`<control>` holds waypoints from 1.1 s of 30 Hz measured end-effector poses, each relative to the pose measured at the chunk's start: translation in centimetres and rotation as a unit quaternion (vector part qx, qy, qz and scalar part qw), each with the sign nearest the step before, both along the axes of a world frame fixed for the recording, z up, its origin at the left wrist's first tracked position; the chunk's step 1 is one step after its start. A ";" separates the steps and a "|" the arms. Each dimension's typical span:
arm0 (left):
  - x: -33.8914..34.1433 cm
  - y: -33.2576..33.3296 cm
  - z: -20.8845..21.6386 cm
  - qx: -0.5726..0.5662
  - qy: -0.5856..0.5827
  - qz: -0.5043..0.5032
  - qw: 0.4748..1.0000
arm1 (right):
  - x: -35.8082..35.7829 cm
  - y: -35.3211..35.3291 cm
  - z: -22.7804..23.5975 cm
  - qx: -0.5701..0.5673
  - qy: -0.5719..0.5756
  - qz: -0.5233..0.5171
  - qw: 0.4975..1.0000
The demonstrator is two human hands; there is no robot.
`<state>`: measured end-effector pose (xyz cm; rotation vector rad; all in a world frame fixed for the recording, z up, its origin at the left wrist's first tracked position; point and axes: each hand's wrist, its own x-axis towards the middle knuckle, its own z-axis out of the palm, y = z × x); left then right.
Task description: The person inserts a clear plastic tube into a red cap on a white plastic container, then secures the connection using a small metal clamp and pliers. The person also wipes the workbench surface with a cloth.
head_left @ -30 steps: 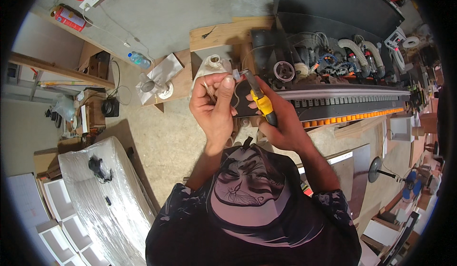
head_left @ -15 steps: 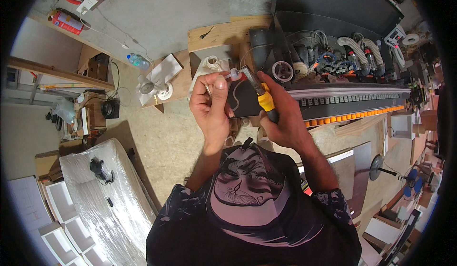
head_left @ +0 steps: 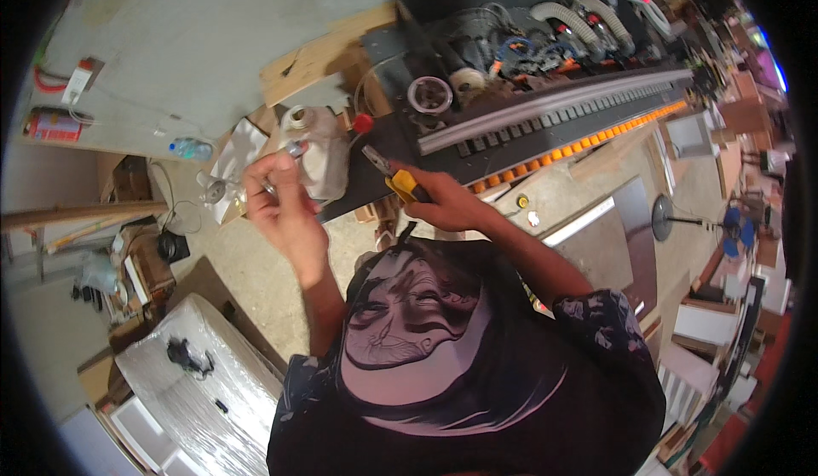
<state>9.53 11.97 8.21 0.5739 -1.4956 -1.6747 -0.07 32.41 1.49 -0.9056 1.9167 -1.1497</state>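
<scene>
Pinched between the fingertips of my left hand (head_left: 288, 207) is a small pale fitting (head_left: 296, 148), too blurred to name exactly. It is held in front of a translucent white plastic jug (head_left: 331, 167), whose mouth is uncovered. My right hand (head_left: 450, 201) is closed around a pair of pliers (head_left: 400, 182) with yellow and black handles. Their metal jaws point up and to the left, apart from the fitting. Between the jug and the machine sits a red cap (head_left: 363, 123) with a thin tube rising from it.
A long black machine (head_left: 494, 148) with a metal rail and a row of orange blocks stretches away to the right. Hoses and wiring fill its far side. Wooden boards (head_left: 328, 46) lie beyond the jug. A plastic-wrapped block (head_left: 200, 374) stands at lower left.
My hands have drawn apart: the pliers no longer reach the small fitting in my left hand. The head view has shifted, and the red cap now shows plainly.
</scene>
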 end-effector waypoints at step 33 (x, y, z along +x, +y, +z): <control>-0.2 3.2 0.3 0.117 -0.023 -0.191 0.974 | -2.2 4.8 -4.9 -0.113 0.265 -0.189 0.939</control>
